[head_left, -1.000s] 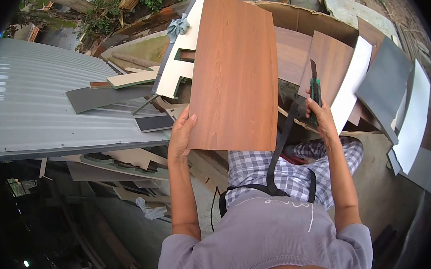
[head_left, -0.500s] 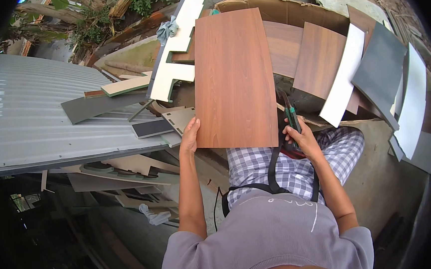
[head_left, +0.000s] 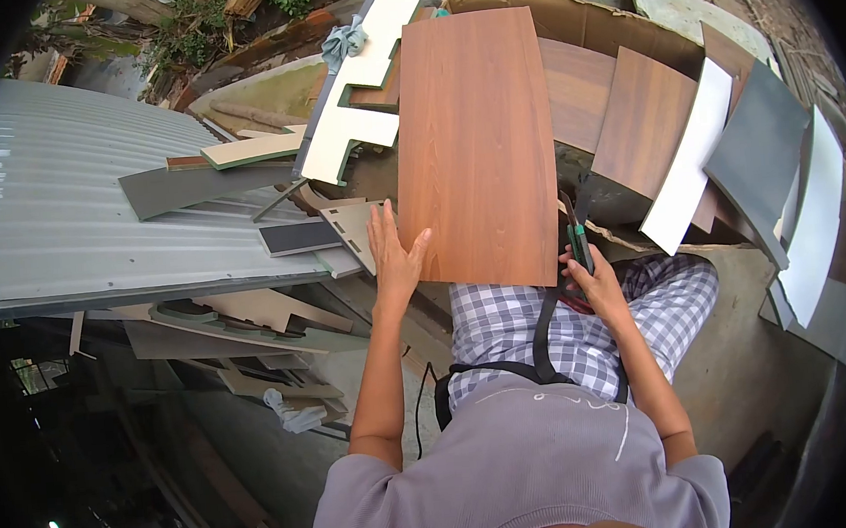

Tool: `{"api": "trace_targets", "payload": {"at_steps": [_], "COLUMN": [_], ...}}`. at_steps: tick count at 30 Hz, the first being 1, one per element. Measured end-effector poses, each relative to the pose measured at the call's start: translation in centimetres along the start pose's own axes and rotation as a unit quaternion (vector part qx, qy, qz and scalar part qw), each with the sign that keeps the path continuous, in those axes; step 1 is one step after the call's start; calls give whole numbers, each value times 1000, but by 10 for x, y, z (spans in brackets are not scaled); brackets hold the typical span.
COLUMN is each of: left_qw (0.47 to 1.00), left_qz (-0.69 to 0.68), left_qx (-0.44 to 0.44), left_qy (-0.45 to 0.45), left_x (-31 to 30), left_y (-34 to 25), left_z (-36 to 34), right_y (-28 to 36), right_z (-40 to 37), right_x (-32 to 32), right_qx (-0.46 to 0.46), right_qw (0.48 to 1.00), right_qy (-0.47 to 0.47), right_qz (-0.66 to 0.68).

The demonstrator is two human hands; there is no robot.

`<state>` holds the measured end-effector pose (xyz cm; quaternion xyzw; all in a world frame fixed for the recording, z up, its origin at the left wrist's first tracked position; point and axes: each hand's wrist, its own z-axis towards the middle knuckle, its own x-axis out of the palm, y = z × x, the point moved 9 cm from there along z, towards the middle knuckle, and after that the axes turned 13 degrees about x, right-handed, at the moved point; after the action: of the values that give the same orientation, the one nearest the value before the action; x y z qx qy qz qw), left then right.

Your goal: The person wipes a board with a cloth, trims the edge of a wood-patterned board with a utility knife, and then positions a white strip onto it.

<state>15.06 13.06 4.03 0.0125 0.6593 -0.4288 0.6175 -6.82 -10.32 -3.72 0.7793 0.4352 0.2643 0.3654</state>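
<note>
A large reddish-brown wood-grain board lies in front of me, its near edge over my checked trousers. At its lower left edge is my left hand, fingers spread and thumb on the board's face, not wrapped round anything. My right hand, just off the board's lower right edge, is closed on a green and black hand tool that points away from me. The exact kind of tool is hard to make out.
Wood-grain panels, a white strip and a dark grey panel lean at the right. Cream cut-out board with a grey cloth lies at upper left. Corrugated metal sheet spans the left.
My left hand has opened from its hold on the board's edge and moved up and right, its fingers now spread. My right hand still holds the tool. The view has shifted slightly.
</note>
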Motion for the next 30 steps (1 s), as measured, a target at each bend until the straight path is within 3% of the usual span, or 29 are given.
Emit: {"api": "trace_targets", "payload": {"at_steps": [2, 4, 8, 10, 11, 13, 14, 20, 24, 27, 30], "left_qw": [999, 972, 990, 985, 982, 980, 976, 972, 975, 974, 987], "left_qz": [29, -188, -121, -63, -40, -50, -57, -131, -165, -187, -148], "left_qx": [12, -141, -77, -147, -118, -120, -135, -141, -84, -24, -1], "left_qy": [-27, -26, -12, -64, -142, -148, -160, -135, -126, -128, -63], "left_x": [6, 22, 52, 54, 43, 41, 40, 42, 74, 98, 126], "left_y": [35, 78, 90, 96, 89, 89, 91, 49, 8, -28, -59], "left_z": [2, 4, 28, 24, 24, 24, 21, 26, 65, 103, 129], "right_y": [-2, 0, 13, 12, 16, 25, 21, 34, 65, 76, 77], "right_z": [0, 6, 6, 4, 1, -6, -10, -53, -68, -66, -62], "right_x": [-5, -2, 8, 10, 11, 12, 12, -6, -51, -84, -106], "right_qx": [-7, -25, -106, -50, -59, -80, -31, 16, -83, -74, -69], "right_qw": [1000, 997, 983, 987, 987, 986, 988, 995, 983, 973, 966], "right_qy": [-27, -27, -51, -38, -39, -41, -27, -15, -140, -195, -231], "right_qz": [0, -75, -144, -150, -148, -140, -149, -99, -88, -104, -98]}}
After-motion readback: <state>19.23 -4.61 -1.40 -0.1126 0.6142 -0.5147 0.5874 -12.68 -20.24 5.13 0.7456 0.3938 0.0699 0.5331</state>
